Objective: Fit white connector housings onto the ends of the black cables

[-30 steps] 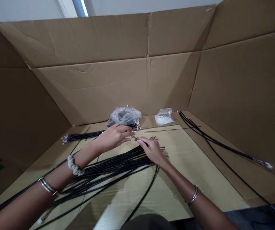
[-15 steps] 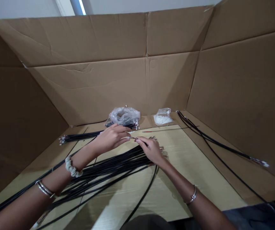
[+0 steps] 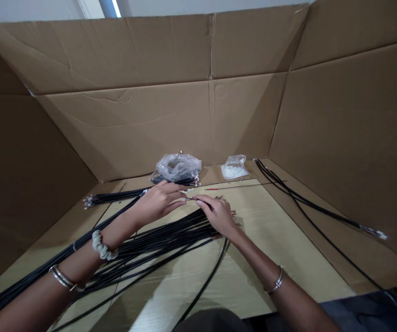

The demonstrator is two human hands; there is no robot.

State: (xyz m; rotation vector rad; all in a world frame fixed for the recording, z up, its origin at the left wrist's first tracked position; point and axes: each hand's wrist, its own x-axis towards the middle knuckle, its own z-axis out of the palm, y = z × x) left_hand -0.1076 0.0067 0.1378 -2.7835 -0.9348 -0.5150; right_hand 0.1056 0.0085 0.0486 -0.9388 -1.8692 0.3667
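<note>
My left hand (image 3: 160, 200) reaches in from the left, thumb and fingertips pinched round a small whitish piece that looks like a connector, mostly hidden by the fingers. Facing it, my right hand (image 3: 217, 215) grips the end of a black cable (image 3: 205, 283), whose thin wires stretch across the short gap to the left fingertips. That cable appears to hang down from the right hand and curve toward the table's near edge. Below both hands spreads a thick bunch of black cables (image 3: 164, 237), bare coloured wire ends poking out to the right beneath my right hand.
Behind the hands sit a clear plastic bag (image 3: 177, 167) over dark cables and a smaller bag of white pieces (image 3: 235, 168). More black cables (image 3: 323, 210) lie at the right, and a bundle (image 3: 111, 197) at the left. Cardboard walls (image 3: 150, 110) surround the wooden tabletop (image 3: 274, 240).
The dark wires between the fingertips lie at a slightly different angle. Both hands keep nearly the same place, and the whole view has shifted a little.
</note>
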